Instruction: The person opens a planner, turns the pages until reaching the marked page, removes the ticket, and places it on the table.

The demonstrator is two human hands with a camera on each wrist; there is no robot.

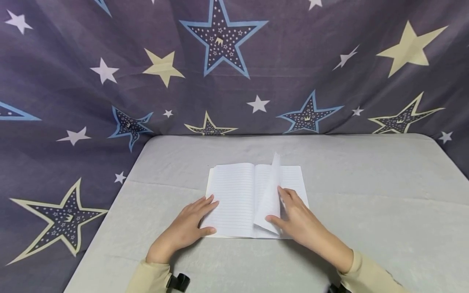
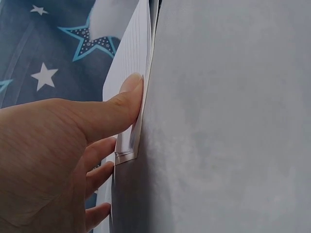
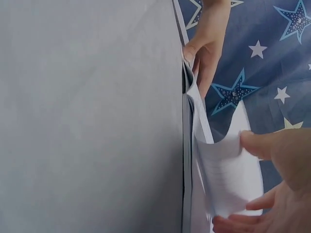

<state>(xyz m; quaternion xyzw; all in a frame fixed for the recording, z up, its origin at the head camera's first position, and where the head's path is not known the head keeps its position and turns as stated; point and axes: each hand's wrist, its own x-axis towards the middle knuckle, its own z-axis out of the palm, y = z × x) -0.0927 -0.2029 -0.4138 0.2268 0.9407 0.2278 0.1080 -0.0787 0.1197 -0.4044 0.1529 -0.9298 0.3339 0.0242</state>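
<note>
An open lined notebook (image 1: 234,199) lies on the table, its blank ruled pages facing up. My left hand (image 1: 188,221) rests along the notebook's left side, fingers extended onto the page margin. In the left wrist view its thumb (image 2: 129,99) lies on the lower page edge. A loose page (image 1: 272,203) of the right half stands raised and curls over toward the left. My right hand (image 1: 300,219) touches this page's outer side with spread thumb and fingers. The right wrist view shows the curled page (image 3: 226,170) against the thumb (image 3: 257,144).
The notebook rests on a table with a light grey cloth (image 1: 366,179). Behind and to the left hangs a dark curtain (image 1: 286,53) with stars. A black strap (image 1: 178,282) sits at the left sleeve.
</note>
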